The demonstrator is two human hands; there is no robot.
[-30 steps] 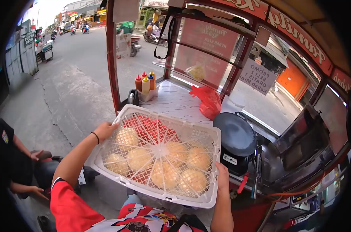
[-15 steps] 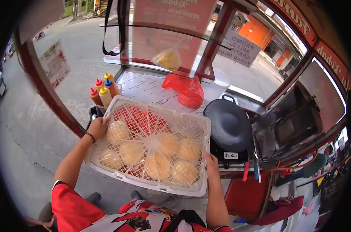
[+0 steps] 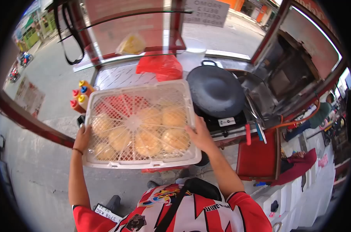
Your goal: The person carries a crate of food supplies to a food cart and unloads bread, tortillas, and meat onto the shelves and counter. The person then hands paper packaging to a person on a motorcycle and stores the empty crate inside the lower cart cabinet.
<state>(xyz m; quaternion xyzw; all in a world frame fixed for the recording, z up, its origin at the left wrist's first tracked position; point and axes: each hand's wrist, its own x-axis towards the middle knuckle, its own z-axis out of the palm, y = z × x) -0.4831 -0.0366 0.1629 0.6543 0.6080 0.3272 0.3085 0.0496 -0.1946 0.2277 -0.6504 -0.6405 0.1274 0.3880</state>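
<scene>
1. I hold a white plastic basket by its two short sides, a long side toward me.
2. Its mesh top, with spokes around a round middle, covers the contents.
3. Seven round, pale-golden pieces of food sit beneath, near one another.
4. Red stuff, its kind unclear, shows toward the far left.

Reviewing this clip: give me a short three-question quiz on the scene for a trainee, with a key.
1. True or false: only the right hand touches the white plastic basket.
2. Which stands to the basket's right? A. squeeze bottles; B. black pan; C. hanging black strap.
3. Fill in: round buns show through the basket's ____.

Key: 1. False; the left hand holds it too. 2. B. 3. mesh.
</scene>
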